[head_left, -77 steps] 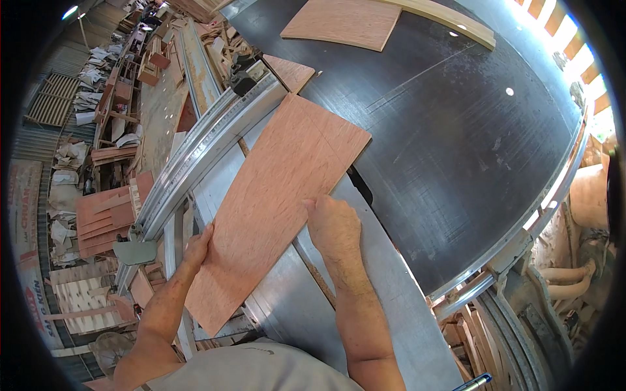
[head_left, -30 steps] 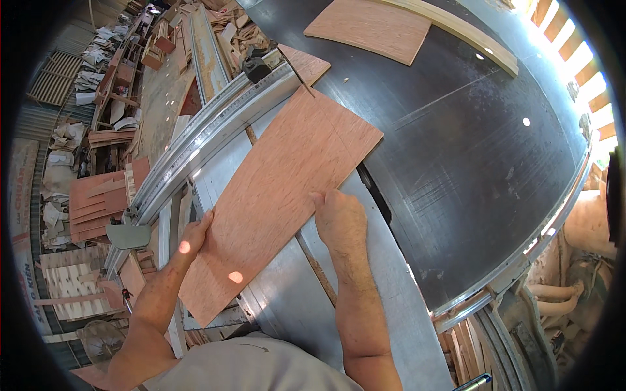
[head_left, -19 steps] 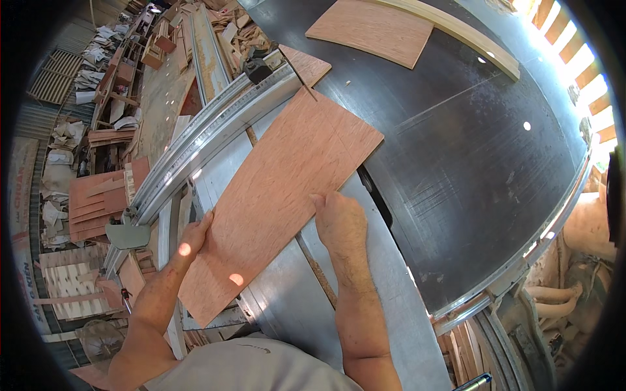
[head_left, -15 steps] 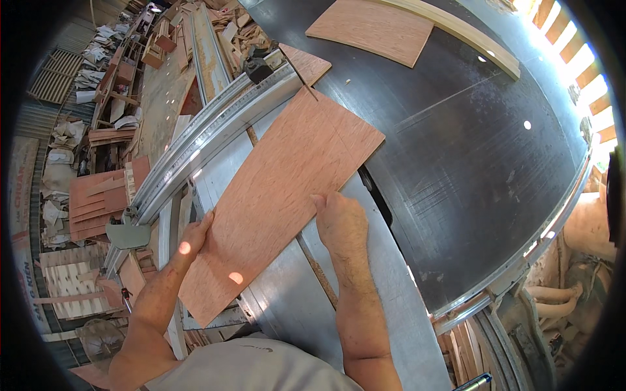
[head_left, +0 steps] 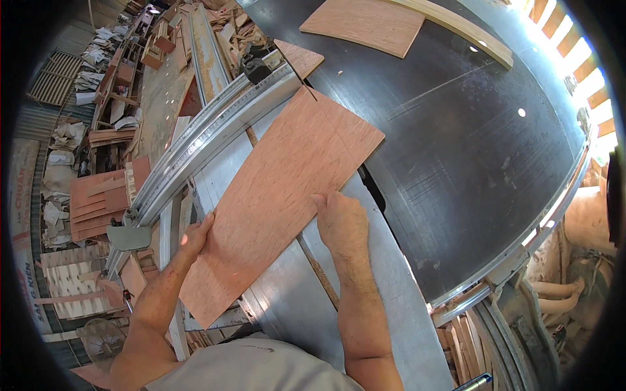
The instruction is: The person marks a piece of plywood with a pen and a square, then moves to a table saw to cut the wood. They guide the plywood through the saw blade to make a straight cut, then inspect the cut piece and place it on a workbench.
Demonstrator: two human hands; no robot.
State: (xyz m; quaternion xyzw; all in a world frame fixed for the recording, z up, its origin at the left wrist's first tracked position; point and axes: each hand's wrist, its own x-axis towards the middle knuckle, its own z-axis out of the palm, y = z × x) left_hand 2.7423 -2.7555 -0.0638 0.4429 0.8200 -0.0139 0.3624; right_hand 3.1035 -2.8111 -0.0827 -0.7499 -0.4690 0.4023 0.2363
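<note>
A long reddish plywood board [head_left: 277,195] lies aslant across a pale metal machine bed [head_left: 287,309], its far end up against a metal fence. My left hand [head_left: 197,236] grips its left edge, the fingers partly hidden under the board. At the right edge my right hand [head_left: 342,220] is closed, thumb on the top face and fingers curled at the side. A thin dark strip [head_left: 310,91] meets the board's far corner, and a faint line runs along the board near its right end. Just beyond that corner sits a smaller plywood piece [head_left: 298,57].
The silver fence [head_left: 222,137] with a ruled scale and a black clamp [head_left: 256,67] run along the left. Another plywood piece [head_left: 365,25] and a pale wooden strip [head_left: 466,29] lie on the dark machine table [head_left: 469,182]. Wood scraps [head_left: 241,26] pile up beyond.
The dark table and the pieces lying on it have shifted slightly up and left in view relative to the board. Both hands keep the same hold on the board.
</note>
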